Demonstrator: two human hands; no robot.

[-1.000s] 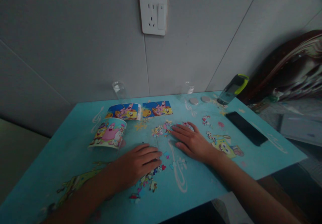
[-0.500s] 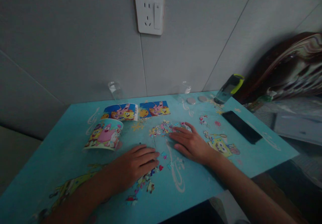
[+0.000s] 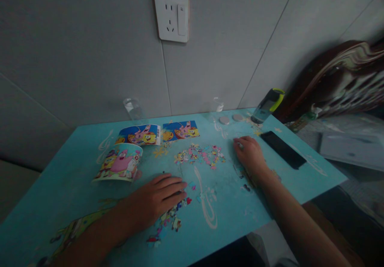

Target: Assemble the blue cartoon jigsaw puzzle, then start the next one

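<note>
My left hand [image 3: 157, 197] lies palm down at the left front, its fingers stretched out beside and partly over a pile of small jigsaw pieces [image 3: 169, 219]. My right hand [image 3: 249, 155] rests on the right half of the table with its fingers curled in. Whatever is inside those fingers is hidden. Between the hands and farther back lies another scatter of jigsaw pieces [image 3: 196, 154]. A few dark pieces [image 3: 246, 187] show beside the right wrist. Two blue cartoon picture cards [image 3: 181, 130] and a curved cartoon sheet [image 3: 121, 163] lie behind my left hand.
Along the wall stand two clear jars [image 3: 133, 111] and a bottle with a yellow-green loop [image 3: 267, 106]. Two grey round lids [image 3: 224, 120] lie near the right jar. A dark phone [image 3: 283, 150] is right of my right hand. The table [image 3: 63, 155] has a printed blue cover.
My right hand has moved right, off the middle pieces, and its fingers have curled over where a small cluster lay. My left hand stays at its pile. The view has shifted slightly.
</note>
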